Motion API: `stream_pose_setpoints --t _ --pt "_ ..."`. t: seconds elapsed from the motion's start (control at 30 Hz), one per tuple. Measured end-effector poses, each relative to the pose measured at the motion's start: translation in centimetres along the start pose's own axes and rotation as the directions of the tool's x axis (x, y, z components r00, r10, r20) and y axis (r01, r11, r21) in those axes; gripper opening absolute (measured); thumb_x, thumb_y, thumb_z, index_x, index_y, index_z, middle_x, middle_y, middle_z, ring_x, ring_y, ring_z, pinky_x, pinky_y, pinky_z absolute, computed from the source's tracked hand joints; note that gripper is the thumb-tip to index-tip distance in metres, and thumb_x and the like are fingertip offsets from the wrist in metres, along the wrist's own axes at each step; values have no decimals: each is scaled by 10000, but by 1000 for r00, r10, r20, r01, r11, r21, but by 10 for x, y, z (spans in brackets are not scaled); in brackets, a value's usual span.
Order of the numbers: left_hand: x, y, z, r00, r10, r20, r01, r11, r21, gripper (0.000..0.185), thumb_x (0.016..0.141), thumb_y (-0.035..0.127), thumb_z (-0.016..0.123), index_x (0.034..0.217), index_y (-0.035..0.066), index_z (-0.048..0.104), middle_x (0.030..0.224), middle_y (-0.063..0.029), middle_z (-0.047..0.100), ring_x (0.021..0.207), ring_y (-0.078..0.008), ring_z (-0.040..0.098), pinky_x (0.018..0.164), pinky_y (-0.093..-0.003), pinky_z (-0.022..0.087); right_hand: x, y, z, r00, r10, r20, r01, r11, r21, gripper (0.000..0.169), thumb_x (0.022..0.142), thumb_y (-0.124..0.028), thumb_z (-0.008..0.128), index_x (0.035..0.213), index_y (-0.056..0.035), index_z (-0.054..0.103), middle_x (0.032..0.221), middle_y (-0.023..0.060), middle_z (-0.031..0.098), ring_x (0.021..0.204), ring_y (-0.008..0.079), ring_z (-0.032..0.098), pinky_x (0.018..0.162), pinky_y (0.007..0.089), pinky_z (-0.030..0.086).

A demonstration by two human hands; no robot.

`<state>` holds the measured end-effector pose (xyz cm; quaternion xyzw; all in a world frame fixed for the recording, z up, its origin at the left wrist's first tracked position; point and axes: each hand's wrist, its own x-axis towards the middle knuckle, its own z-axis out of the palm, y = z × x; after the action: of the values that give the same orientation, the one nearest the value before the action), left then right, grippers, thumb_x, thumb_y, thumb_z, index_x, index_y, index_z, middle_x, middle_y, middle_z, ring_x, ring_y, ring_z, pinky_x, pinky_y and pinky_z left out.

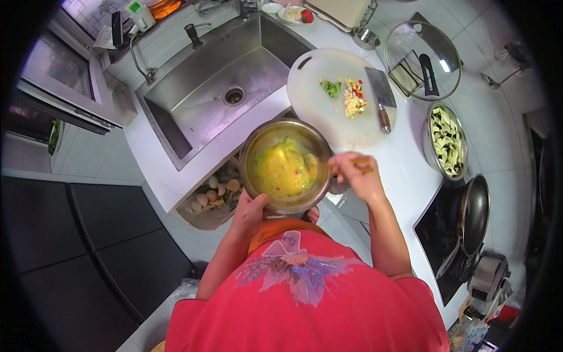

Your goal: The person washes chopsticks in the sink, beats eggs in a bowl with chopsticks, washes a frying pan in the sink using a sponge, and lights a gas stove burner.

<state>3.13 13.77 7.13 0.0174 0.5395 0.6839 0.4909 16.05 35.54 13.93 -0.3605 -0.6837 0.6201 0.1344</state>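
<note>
A stainless steel mixing bowl (286, 207) is held in front of my body, with my left hand (251, 212) gripping its lower left rim. Yellow beaten egg (286, 169) with green and small red bits lies inside it. My right hand (355, 170), at the bowl's right rim, is closed around brown chopsticks (364, 165); their tips reach towards the egg and are blurred. Just beyond the bowl, a white oval cutting board (308, 94) carries chopped green pieces (331, 88), a pile of minced garlic and red pepper (354, 99) and a cleaver (381, 90) with a wooden handle.
A steel sink (206, 79) lies at the upper left. Eggshells (211, 195) fill part of a bin below the counter. To the right are a glass lid (444, 48), a bowl of sliced pale green vegetable (447, 141) and a black pan (477, 215) over the cooktop (435, 220).
</note>
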Motion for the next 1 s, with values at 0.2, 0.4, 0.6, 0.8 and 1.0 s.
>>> stream_pose_setpoints --t 0.2,0.4,0.6,0.8,1.0 --pt "-3 8 9 1000 -8 16 9 999 -42 413 764 20 430 1172 -25 478 1051 -149 587 890 -262 618 654 -362 572 -5 6 -1 994 -61 -96 69 994 82 177 878 -124 556 853 7 673 770 64 662 645 119 597 568 249 498" --pt "-2 15 6 999 -23 40 24 999 -27 436 770 21 428 1202 -25 460 1080 -155 577 895 -267 619 676 -373 573 7 5 8 933 -136 -333 160 986 44 205 896 -160 546 848 8 654 731 71 648 598 115 579 541 231 476" --pt "-2 11 2 1000 -26 9 26 999 -32 431 771 31 435 1197 -31 463 1070 -149 585 892 -262 622 652 -361 574 -10 -1 11 988 -89 -127 99 992 73 221 894 -171 557 844 22 654 746 70 649 622 112 586 559 228 477" --pt "2 11 3 999 -34 6 34 999 1 420 770 29 437 1183 -31 478 1064 -147 590 889 -260 625 650 -352 578 -38 0 32 979 -180 97 187 979 -78 152 881 -83 538 875 -3 667 793 57 642 675 100 600 596 226 480" --pt "-1 16 7 998 -64 -14 63 997 -48 406 772 26 435 1170 -27 491 1068 -145 587 885 -258 627 649 -340 574 -9 14 32 928 -373 11 373 925 -77 103 846 -38 584 915 -19 659 839 67 651 712 155 621 631 260 491"
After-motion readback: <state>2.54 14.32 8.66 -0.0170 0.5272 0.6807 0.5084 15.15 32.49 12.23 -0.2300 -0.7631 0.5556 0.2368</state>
